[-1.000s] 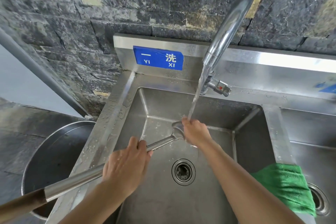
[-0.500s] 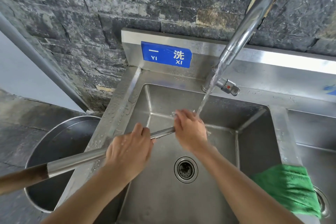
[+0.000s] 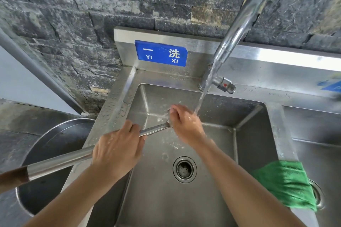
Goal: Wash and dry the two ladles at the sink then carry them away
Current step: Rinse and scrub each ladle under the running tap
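Observation:
A long steel ladle [image 3: 60,162] with a brown wooden grip end reaches from the lower left into the left sink basin [image 3: 212,199]. My left hand [image 3: 118,151] is wrapped around its shaft above the basin's left rim. My right hand [image 3: 184,125] covers the ladle's bowl, which is almost fully hidden, under the running water from the tap [image 3: 238,29]. Only one ladle is in view.
A green cloth [image 3: 287,184] hangs over the divider between the left basin and a second basin [image 3: 321,162] on the right. A big round steel pot [image 3: 48,162] stands on the floor left of the sink. A dark stone wall rises behind.
My right hand has shifted over the ladle's bowl, which showed one second ago and is now covered. The water keeps running; my left hand's grip has stayed the same.

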